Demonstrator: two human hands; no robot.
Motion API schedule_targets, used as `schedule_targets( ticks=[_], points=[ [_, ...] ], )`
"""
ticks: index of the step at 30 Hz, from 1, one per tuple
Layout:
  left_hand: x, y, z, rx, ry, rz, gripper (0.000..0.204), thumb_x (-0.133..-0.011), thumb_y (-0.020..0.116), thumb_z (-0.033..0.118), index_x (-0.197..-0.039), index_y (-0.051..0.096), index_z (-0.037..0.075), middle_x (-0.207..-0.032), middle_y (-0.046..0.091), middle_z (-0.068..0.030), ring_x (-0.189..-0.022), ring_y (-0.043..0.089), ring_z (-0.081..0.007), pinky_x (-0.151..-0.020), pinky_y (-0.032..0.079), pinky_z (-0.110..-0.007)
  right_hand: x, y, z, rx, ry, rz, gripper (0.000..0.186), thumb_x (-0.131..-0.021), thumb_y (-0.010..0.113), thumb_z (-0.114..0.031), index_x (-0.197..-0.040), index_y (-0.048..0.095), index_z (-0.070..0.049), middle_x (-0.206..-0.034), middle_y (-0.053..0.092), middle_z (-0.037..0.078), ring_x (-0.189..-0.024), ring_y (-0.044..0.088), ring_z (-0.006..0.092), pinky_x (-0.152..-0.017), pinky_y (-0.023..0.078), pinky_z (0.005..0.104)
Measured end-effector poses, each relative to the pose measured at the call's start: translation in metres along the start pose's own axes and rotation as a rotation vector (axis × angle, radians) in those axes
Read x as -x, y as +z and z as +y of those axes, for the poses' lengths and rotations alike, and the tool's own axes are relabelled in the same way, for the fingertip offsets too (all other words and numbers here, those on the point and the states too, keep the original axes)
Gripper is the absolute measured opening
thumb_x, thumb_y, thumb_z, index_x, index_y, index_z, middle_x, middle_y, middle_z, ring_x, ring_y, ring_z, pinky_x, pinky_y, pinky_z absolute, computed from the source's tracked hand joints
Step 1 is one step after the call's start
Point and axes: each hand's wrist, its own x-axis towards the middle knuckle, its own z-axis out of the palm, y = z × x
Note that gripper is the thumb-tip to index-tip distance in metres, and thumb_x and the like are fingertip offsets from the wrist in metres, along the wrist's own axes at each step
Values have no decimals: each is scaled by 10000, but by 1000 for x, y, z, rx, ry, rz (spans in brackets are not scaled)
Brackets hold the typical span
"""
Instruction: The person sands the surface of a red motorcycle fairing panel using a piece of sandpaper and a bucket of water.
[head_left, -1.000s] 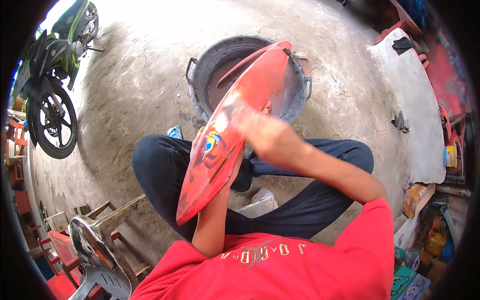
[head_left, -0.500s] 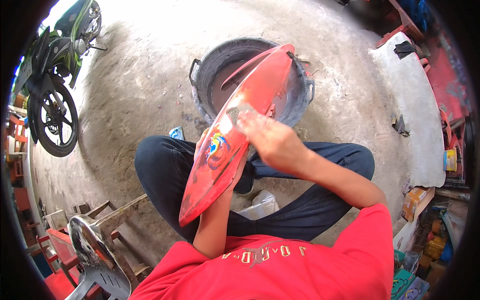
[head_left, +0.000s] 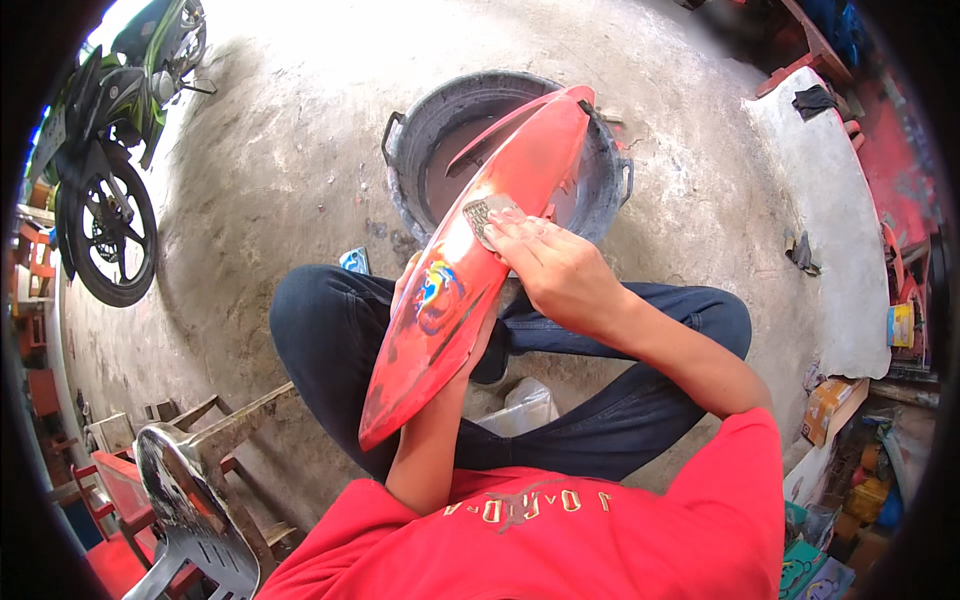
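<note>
A long red motorcycle body panel with a colourful decal lies tilted across my lap, its far end over a black tub of murky water. My left hand grips the panel from beneath; parts of it show at both edges, and the rest is hidden. My right hand presses a small greyish sheet of sandpaper flat on the panel's upper face, above the decal. Wet shine shows around the sheet.
A green and black motorcycle stands at the left. Near left are a grey plastic chair and wooden pieces. A small blue packet lies by my left knee. At right are a pale slab, a cardboard box and clutter.
My right hand has shifted slightly right and toward the panel's far end with the sandpaper, more of which now shows. The panel and left hand stay nearly still.
</note>
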Motion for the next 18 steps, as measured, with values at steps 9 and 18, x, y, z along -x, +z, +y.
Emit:
schedule_targets(
  ticks=[9,18],
  points=[
    [-11,-35,-41,145,-140,18,447,-1096,435,361,-1333,614,27,-1299,692,-182,-1156,687,-297,-1056,538,-450,4,-5,3,40,3,-12,373,-938,602,-113,-1280,688,6,-1353,691,172,-1268,677,259,-1116,522,418],
    [-20,-49,-42,593,-294,-30,460,-1091,424,358,-1346,615,26,-1302,699,-190,-1173,693,-345,-1014,576,-507,0,-5,-29,-15,-274,67,427,-894,611,-172,-1250,672,57,-1236,727,220,-1163,721,337,-1027,571,436]
  ],
)
